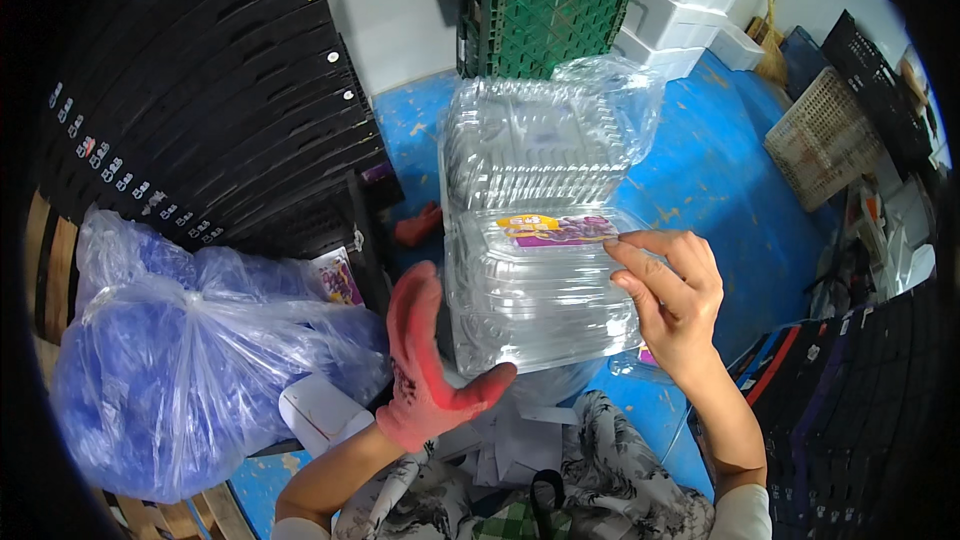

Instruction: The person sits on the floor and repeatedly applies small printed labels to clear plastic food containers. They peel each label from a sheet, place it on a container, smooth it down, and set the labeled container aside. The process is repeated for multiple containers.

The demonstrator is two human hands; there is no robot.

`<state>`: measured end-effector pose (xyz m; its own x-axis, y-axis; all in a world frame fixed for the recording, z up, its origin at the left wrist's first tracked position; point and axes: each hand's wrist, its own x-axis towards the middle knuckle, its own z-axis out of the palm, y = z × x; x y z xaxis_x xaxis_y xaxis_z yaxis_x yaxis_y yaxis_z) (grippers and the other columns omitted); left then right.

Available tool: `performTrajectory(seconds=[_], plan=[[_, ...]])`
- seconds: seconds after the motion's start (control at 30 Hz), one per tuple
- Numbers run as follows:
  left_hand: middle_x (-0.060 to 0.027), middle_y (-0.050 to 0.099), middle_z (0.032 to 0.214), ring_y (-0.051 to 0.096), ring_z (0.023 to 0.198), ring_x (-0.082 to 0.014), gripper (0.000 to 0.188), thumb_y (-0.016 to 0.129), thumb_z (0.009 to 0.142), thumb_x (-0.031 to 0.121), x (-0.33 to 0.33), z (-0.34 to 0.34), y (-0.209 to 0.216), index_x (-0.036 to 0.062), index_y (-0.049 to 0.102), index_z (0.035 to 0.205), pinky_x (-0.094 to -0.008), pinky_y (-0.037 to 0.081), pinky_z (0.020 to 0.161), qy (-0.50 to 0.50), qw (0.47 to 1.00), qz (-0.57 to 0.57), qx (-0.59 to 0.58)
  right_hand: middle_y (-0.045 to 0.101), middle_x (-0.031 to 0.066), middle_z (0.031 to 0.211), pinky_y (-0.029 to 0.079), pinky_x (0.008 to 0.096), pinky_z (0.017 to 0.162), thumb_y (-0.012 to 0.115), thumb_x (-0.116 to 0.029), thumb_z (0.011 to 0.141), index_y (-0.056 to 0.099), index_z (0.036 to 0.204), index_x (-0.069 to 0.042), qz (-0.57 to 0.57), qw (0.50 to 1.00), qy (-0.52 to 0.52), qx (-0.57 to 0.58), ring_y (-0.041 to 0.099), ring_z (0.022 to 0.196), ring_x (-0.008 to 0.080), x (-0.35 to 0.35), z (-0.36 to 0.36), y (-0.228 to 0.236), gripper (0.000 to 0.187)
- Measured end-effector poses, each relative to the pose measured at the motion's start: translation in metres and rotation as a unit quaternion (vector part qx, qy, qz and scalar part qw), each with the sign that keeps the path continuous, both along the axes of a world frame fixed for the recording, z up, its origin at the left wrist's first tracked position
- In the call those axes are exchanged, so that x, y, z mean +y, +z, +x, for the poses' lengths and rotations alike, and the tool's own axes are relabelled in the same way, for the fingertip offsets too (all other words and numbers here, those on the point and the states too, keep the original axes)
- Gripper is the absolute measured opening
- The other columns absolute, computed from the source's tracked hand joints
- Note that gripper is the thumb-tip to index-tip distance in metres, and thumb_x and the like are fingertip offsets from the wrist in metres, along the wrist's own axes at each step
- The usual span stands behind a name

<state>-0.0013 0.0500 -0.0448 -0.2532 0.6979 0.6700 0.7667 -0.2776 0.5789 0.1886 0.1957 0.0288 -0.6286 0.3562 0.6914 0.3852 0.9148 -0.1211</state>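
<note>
A stack of clear plastic clamshell containers (540,295) lies in front of me. A purple and yellow label (556,230) sits on the top lid. My right hand (672,285), bare, touches the label's right end with its fingertips; its thumb stays apart from them. At the stack's left side, my left hand (430,370), in a red glove, is open, its thumb and fingers spread around the near left corner; whether it touches the plastic I cannot tell. Just behind stands another stack of clear containers (535,135) in a loose plastic bag (640,105).
Stacked black crates (230,70) rise at left, above a bag of bluish-purple contents (190,370). A red glove (418,226) lies beyond my left hand. Green crates (560,10) and white foam boxes (675,15) stand behind. More black crates (840,410) are at right, on the blue floor (715,160).
</note>
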Motion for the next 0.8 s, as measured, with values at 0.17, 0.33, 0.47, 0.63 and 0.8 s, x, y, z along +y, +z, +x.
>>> performTrajectory(seconds=[0.17,0.33,0.47,0.63,0.8], plan=[[-0.0187,0.038,0.129,0.039,0.117,-0.0378,0.063,0.072,0.068,0.037,-0.009,-0.001,-0.013,0.0055,0.05,0.118,-0.0541,0.034,0.094,-0.019,0.981,-0.016,0.194,0.061,0.0002,0.085,0.043,0.0291,0.062,0.064,-0.044,0.07,0.065,0.102,-0.011,0.126,0.988,0.08,-0.037,0.059,0.075,0.0179,0.01,-0.001,0.001,0.046],[-0.0081,0.053,0.114,0.049,0.108,-0.0259,0.046,0.067,0.072,0.036,0.004,0.013,-0.006,0.0116,0.056,0.11,-0.0501,0.036,0.094,-0.09,0.956,-0.128,0.247,0.064,0.0063,0.08,0.049,0.0337,0.057,0.054,0.004,0.054,0.063,0.094,-0.008,0.079,0.996,-0.013,-0.041,0.062,0.067,0.022,0.026,0.001,-0.003,0.043],[-0.0052,0.054,0.113,0.051,0.106,-0.023,0.045,0.068,0.07,0.031,0.006,0.011,-0.019,0.0141,0.057,0.111,-0.046,0.039,0.092,-0.052,0.952,-0.108,0.281,0.061,0.0092,0.068,0.048,0.0337,0.052,0.052,0.01,0.054,0.063,0.087,-0.006,0.039,0.998,-0.043,-0.012,0.061,0.06,0.024,0.043,0.0,0.024,0.038],[-0.0055,0.054,0.11,0.05,0.105,-0.023,0.044,0.069,0.071,0.031,0.006,0.01,-0.026,0.0135,0.058,0.11,-0.0449,0.041,0.09,-0.05,0.958,-0.105,0.263,0.065,0.0089,0.072,0.051,0.0309,0.059,0.049,0.012,0.071,0.064,0.086,-0.003,0.073,0.984,-0.078,0.144,0.065,0.065,0.021,0.096,0.013,0.063,0.026],[-0.0088,0.054,0.107,0.051,0.103,-0.0289,0.04,0.068,0.065,0.022,0.01,0.019,-0.031,0.0143,0.061,0.104,-0.048,0.039,0.093,-0.038,0.971,-0.088,0.22,0.059,0.0056,0.081,0.047,0.0235,0.071,0.043,-0.001,0.094,0.06,0.097,0.003,0.113,0.925,-0.156,0.329,0.056,0.074,0.0115,0.143,0.13,0.093,0.018]])
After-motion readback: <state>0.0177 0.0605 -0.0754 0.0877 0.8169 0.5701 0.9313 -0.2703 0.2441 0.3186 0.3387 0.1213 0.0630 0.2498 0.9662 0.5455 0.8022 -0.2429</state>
